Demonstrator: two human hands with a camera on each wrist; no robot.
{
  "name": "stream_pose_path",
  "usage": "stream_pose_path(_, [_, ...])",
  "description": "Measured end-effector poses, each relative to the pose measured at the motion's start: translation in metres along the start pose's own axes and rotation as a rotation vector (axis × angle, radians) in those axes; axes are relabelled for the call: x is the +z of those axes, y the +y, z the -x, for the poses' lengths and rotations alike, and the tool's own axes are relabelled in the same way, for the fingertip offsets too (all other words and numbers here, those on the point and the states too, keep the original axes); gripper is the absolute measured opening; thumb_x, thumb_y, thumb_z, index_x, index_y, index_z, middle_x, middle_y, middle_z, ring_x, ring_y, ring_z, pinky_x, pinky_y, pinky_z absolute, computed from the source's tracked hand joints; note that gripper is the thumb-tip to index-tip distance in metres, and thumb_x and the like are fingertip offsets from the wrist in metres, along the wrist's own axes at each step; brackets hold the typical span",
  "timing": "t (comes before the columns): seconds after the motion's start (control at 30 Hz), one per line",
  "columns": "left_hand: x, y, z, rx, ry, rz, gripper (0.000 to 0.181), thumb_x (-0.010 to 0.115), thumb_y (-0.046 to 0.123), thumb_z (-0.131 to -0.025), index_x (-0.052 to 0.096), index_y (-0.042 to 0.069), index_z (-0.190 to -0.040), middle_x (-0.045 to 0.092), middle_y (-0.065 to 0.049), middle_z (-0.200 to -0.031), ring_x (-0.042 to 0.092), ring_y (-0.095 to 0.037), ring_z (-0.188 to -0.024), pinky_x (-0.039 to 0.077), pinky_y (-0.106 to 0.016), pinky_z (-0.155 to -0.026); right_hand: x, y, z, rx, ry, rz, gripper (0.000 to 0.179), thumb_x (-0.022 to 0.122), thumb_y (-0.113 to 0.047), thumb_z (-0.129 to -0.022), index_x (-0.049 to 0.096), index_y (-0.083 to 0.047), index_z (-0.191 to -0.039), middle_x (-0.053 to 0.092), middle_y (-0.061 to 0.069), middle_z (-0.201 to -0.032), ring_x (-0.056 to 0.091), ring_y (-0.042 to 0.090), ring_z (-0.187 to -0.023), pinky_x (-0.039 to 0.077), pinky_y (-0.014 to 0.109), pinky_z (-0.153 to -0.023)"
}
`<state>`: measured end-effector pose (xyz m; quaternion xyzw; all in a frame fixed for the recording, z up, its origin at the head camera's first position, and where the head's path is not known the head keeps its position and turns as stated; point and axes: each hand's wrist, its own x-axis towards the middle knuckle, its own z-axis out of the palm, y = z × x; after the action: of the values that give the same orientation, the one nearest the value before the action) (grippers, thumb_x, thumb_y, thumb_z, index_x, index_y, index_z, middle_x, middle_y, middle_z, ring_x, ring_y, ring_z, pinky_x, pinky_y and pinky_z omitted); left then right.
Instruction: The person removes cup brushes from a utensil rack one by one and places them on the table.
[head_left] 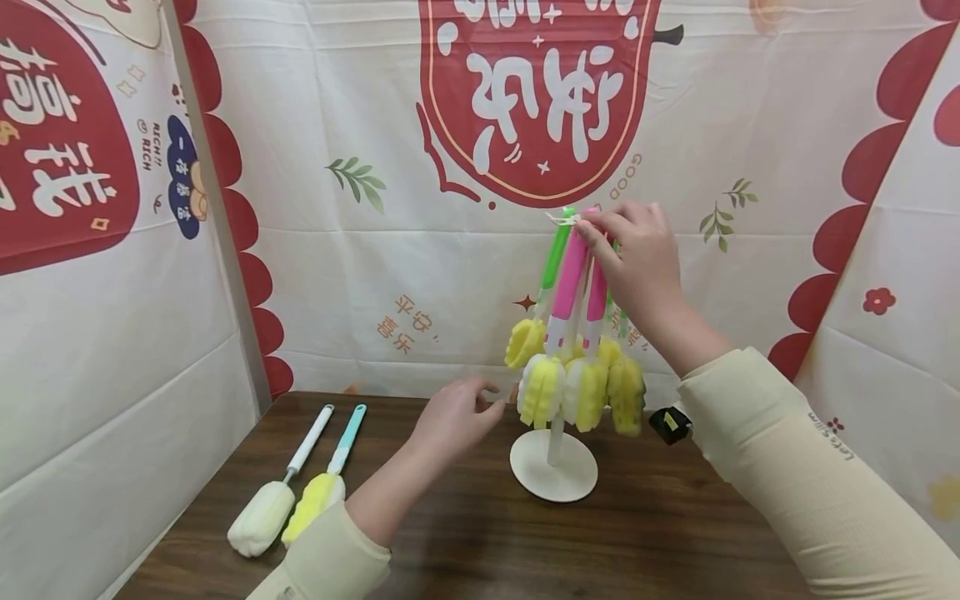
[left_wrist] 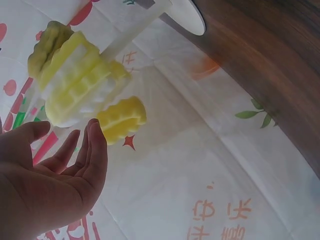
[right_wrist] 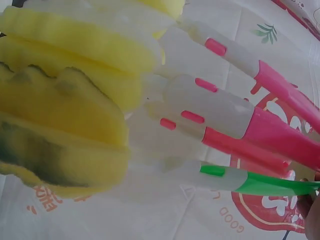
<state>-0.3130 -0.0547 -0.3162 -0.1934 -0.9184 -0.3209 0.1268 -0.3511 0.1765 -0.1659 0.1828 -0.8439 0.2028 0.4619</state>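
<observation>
A white stand with a round base (head_left: 553, 479) carries several hanging sponge brushes with pink and green handles and yellow-white heads. My right hand (head_left: 637, 250) is at the top of the stand, thumb and fingers pinching the upper end of a green-handled sponge brush (right_wrist: 272, 185). A yellow sponge head with dark stains (head_left: 626, 398) hangs lowest on the right side. My left hand (head_left: 453, 421) hovers left of the stand, holding nothing. In the left wrist view its fingers (left_wrist: 95, 155) are loosely bent, close to the yellow sponge heads (left_wrist: 122, 120).
On the left of the brown table (head_left: 465, 533) lie a white-handled sponge brush (head_left: 262, 518) and a teal-handled sponge brush (head_left: 348, 437). A small black object (head_left: 670, 425) shows by the right sleeve. Printed cloth (head_left: 360, 275) hangs close behind the stand and along both sides.
</observation>
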Motion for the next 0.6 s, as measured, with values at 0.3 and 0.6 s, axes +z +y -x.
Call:
stream_pose_path(0.3, [0.017,0.004,-0.004,-0.008,0.021,0.029,0.035,0.059,0.034,-0.094,0.067,0.01,-0.117,0.068,-0.002,-0.098,0.063,-0.019,-0.091,0.051,-0.037,-0.078,-0.006,-0.003,0.003,-0.022,0.018,0.065,0.038,0.057,-0.037,-0.098,0.07,-0.008,-0.119,0.06,0.014,-0.102,0.047,0.031,-0.093,0.039,0.046,-0.076])
stream_pose_path(0.6, [0.035,0.011,-0.007,-0.046,0.036,0.164,0.045,0.063,0.029,-0.091,0.058,0.008,-0.131,0.062,-0.007,-0.116,0.062,-0.022,-0.098,0.052,-0.039,-0.081,-0.016,0.002,0.001,-0.022,0.008,0.023,0.042,0.061,-0.042,-0.094,0.071,-0.007,-0.116,0.065,0.012,-0.101,0.048,0.029,-0.089,0.039,0.044,-0.076])
